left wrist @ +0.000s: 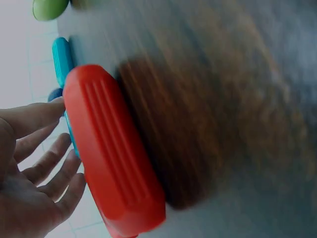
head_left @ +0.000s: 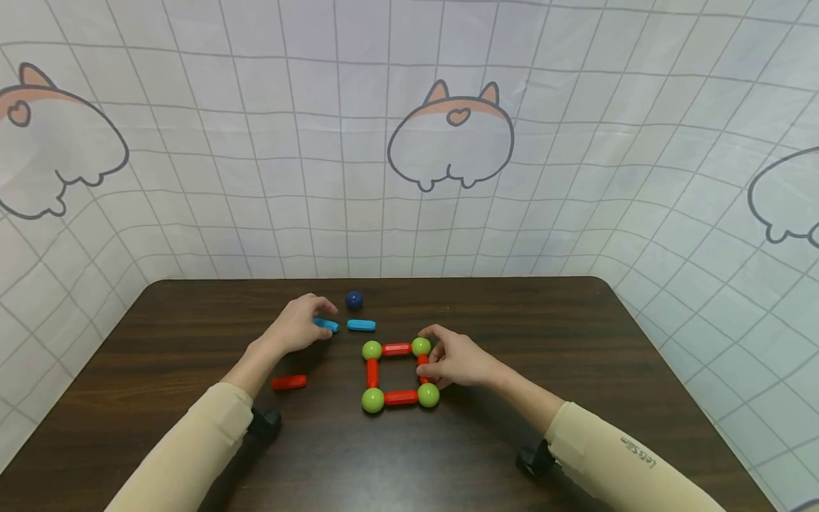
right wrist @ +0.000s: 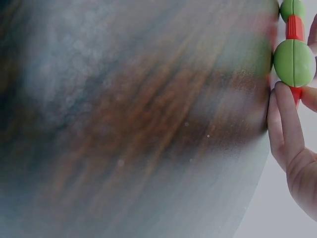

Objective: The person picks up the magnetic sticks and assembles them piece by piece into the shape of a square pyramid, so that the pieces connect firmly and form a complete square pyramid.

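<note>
In the head view, a square of red rods (head_left: 397, 349) joined by green balls (head_left: 373, 400) lies on the table. My right hand (head_left: 462, 359) grips the red rod (head_left: 423, 361) on its right side, with thumb and fingers on either side. The right wrist view shows these fingers beside a green ball (right wrist: 293, 63). My left hand (head_left: 302, 321) reaches over a light blue rod (head_left: 327, 325), its fingers loosely bent around it and not visibly closed. A large red rod (left wrist: 114, 148) partly covers that blue rod in the left wrist view.
A second light blue rod (head_left: 361, 325) lies right of the left hand, with a dark blue ball (head_left: 355, 300) behind it. One loose red rod (head_left: 289, 382) lies near the left forearm. A patterned white curtain (head_left: 358, 213) hangs behind the dark wooden table (head_left: 544, 320).
</note>
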A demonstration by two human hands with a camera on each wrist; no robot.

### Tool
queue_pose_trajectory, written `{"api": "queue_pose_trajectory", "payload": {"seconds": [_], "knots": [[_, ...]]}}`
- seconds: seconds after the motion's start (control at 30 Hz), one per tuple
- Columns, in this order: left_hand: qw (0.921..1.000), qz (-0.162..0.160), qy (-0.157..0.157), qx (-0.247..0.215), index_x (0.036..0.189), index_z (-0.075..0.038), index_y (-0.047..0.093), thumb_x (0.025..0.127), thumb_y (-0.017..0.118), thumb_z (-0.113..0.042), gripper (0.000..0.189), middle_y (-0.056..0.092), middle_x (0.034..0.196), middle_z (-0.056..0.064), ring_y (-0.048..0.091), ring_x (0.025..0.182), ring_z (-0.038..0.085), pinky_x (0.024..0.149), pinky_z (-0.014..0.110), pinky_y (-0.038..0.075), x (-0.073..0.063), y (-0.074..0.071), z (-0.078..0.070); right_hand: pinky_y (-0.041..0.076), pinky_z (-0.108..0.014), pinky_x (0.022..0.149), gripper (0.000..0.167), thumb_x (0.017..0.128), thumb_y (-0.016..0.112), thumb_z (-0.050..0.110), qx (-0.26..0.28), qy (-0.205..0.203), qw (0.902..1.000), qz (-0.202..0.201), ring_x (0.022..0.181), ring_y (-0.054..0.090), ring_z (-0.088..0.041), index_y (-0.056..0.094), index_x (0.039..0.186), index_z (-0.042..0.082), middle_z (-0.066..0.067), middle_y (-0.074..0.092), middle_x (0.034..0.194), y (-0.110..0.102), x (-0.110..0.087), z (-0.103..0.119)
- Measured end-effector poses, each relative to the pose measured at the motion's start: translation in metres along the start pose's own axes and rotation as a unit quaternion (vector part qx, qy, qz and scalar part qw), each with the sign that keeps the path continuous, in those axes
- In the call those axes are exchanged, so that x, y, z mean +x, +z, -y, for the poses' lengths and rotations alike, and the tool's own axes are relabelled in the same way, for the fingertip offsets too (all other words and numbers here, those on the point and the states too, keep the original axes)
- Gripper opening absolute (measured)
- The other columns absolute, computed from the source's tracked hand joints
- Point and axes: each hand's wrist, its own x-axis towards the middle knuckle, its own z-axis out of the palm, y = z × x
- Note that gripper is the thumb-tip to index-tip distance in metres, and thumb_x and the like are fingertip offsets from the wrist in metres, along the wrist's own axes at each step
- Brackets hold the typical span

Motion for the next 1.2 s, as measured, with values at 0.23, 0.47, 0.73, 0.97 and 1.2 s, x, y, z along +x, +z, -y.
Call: {"api": "queue_pose_trajectory", "payload": {"seconds": [0.23,0.47,0.73,0.97,1.2], "knots": [[0.9997,0.015,-0.021,0.0,0.122,0.003,0.068,0.091,0.077,-0.004,0.034,0.06,0.126,0.022,0.055,0.119,0.043,0.1,0.057,0.046,0.002,-0.003,0.005,0.062,-0.038,0.068,0.061,0.092,0.078,0.007,0.004,-0.004,1.0,0.004,0.069,0.07,-0.024,0.046,0.143,0.002,-0.015,0.062,0.09,-0.001,0.0,0.001],[0.9991,0.031,-0.023,0.021,0.118,0.001,0.071,0.091,0.077,-0.005,0.028,0.066,0.113,0.016,0.057,0.1,0.032,0.09,0.049,0.05,0.006,-0.004,0.009,0.062,-0.039,0.068,0.061,0.092,0.078,0.006,0.004,-0.009,0.9999,0.007,0.07,0.07,-0.024,0.045,0.143,0.002,-0.015,0.063,0.09,-0.001,0.0,0.001],[0.9986,0.037,-0.017,0.034,0.111,-0.001,0.074,0.091,0.078,-0.005,0.021,0.07,0.103,0.01,0.06,0.091,0.026,0.085,0.045,0.052,0.008,-0.004,0.011,0.062,-0.04,0.068,0.062,0.092,0.078,0.006,0.004,-0.01,0.9999,0.005,0.069,0.07,-0.024,0.045,0.144,0.001,-0.015,0.062,0.09,-0.001,0.0,0.001],[0.9976,0.05,-0.015,0.045,0.107,-0.003,0.073,0.092,0.077,-0.006,0.015,0.07,0.106,0.011,0.062,0.098,0.029,0.091,0.05,0.051,0.008,-0.003,0.009,0.062,-0.04,0.068,0.062,0.092,0.078,0.007,0.005,-0.006,0.9999,0.008,0.069,0.07,-0.024,0.045,0.144,0.001,-0.015,0.062,0.09,0.0,-0.001,0.002],[0.9984,0.047,-0.002,0.032,0.108,-0.003,0.072,0.094,0.075,-0.008,0.015,0.069,0.108,0.01,0.061,0.099,0.029,0.092,0.049,0.051,0.005,-0.005,0.008,0.062,-0.04,0.068,0.062,0.092,0.078,0.007,0.004,-0.01,0.9999,0.006,0.069,0.07,-0.024,0.045,0.144,0.001,-0.015,0.062,0.09,0.0,0.0,0.001]]}}
